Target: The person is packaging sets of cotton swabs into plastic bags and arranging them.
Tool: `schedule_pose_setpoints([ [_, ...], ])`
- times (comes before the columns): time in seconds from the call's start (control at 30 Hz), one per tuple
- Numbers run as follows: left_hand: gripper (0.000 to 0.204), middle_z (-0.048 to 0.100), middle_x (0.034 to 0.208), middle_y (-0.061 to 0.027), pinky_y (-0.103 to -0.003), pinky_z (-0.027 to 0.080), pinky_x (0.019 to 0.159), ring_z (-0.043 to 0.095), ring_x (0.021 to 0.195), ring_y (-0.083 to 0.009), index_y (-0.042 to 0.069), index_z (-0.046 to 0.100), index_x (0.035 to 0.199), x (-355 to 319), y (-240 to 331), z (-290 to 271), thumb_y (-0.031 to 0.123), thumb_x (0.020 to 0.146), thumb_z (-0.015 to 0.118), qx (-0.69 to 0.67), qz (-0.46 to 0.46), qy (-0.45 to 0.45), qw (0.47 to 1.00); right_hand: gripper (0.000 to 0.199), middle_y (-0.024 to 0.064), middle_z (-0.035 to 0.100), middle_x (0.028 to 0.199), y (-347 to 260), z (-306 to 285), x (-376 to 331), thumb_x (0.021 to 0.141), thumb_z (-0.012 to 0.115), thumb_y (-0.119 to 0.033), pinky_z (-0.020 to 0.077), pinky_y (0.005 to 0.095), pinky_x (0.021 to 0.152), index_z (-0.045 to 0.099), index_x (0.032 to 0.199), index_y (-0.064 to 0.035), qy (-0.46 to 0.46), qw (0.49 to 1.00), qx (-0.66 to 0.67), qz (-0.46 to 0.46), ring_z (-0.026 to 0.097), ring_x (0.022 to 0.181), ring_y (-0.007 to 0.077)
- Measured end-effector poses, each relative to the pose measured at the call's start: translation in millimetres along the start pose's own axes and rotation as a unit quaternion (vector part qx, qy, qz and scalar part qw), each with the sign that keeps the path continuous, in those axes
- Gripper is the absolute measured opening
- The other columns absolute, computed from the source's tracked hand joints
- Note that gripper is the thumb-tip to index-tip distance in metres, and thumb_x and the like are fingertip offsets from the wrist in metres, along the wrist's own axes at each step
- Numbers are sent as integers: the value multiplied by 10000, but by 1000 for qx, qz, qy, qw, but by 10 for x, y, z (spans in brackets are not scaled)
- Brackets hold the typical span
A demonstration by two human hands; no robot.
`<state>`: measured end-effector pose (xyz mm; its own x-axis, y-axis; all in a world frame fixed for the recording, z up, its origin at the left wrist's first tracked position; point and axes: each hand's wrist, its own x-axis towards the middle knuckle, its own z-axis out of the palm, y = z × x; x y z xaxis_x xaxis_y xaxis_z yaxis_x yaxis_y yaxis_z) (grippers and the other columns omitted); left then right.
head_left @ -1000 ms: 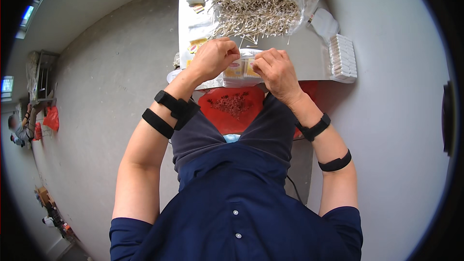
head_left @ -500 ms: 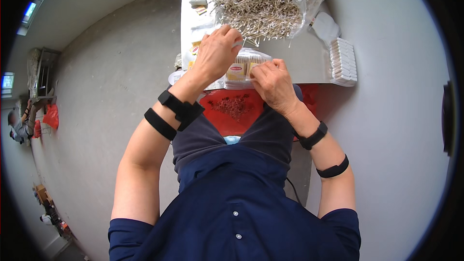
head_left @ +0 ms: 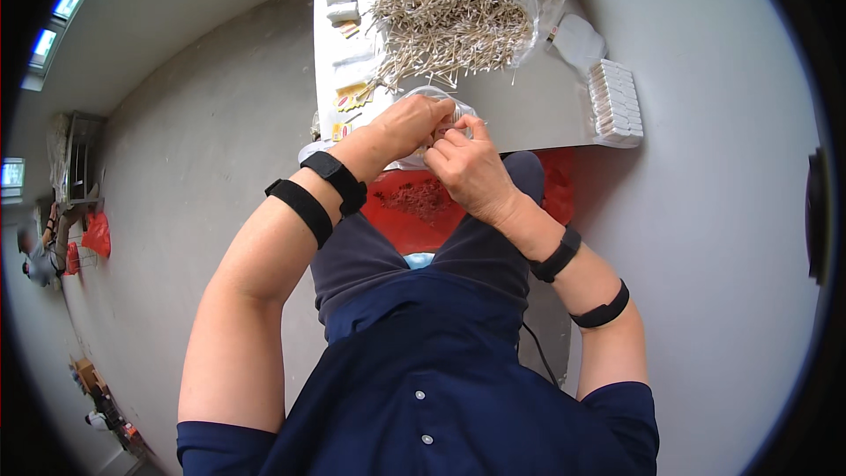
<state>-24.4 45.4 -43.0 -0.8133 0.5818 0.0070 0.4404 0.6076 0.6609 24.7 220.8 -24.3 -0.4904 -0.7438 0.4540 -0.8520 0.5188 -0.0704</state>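
My left hand [head_left: 411, 126] and my right hand [head_left: 469, 169] meet at the table's near edge, fingertips almost touching. Both are closed, with thumbs and fingers pinched together, and what they grip is hidden behind the fingers. Around the fingertips shows a clear plastic bag [head_left: 466, 109], mostly covered by my hands. A big heap of loose cotton swabs [head_left: 454, 13] lies just beyond. Small yellow cards [head_left: 351, 97] rest on white material left of my left hand.
A stack of white packs [head_left: 615, 101] stands at the table's right end beside a clear bag [head_left: 579, 42]. Beneath the near edge, a red plastic sheet [head_left: 397, 216] holds dark red bits. A person [head_left: 40, 256] sits far left.
My hands have come together over the swab packs in the bag, which showed between them before. The left hand moved right and nearer; the right shifted left. The view shifted slightly.
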Motion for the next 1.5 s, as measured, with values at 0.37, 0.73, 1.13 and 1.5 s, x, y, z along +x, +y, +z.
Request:
schedule_pose_setpoints([
  [0.37, 193, 634, 976, -158, -402, 501, 797, 638, 892, -349, 12, 589, 969, -45, 24, 18, 82, 803, 658, 19, 8, -24, 1000, 123, 45, 605, 763, 77, -194, 43, 791, 674, -183, 407, 445, 976, 610, 763, -82, 110, 971, 178, 116, 601, 829, 240],
  [0.73, 309, 590, 1076, -152, -401, 524, 806, 643, 917, -335, 24, 618, 1123, 4, 106, 122, 155, 845, 647, 104, 36, -50, 993, 172, 183, 685, 896, 613, 53, 361, 729, 694, -107, 557, 422, 776, 731, 869, -13, -204, 928, 43, 309, 681, 892, 336],
  [1.13, 311, 586, 1063, -155, -420, 503, 806, 626, 926, -330, 25, 623, 1081, -22, 5, 107, 114, 794, 703, 85, 15, -90, 992, 135, 167, 690, 890, 548, 60, 491, 673, 731, -44, 564, 384, 796, 714, 801, -6, -72, 964, 44, 251, 689, 896, 331],
  [1.5, 300, 635, 1039, -169, -408, 501, 807, 641, 902, -329, 14, 619, 1184, -133, 422, -297, 184, 937, 622, 46, -40, -42, 997, 184, 135, 659, 949, 775, -177, 137, 817, 615, -45, 506, 373, 816, 683, 986, -21, 37, 922, 291, 252, 649, 888, 278],
])
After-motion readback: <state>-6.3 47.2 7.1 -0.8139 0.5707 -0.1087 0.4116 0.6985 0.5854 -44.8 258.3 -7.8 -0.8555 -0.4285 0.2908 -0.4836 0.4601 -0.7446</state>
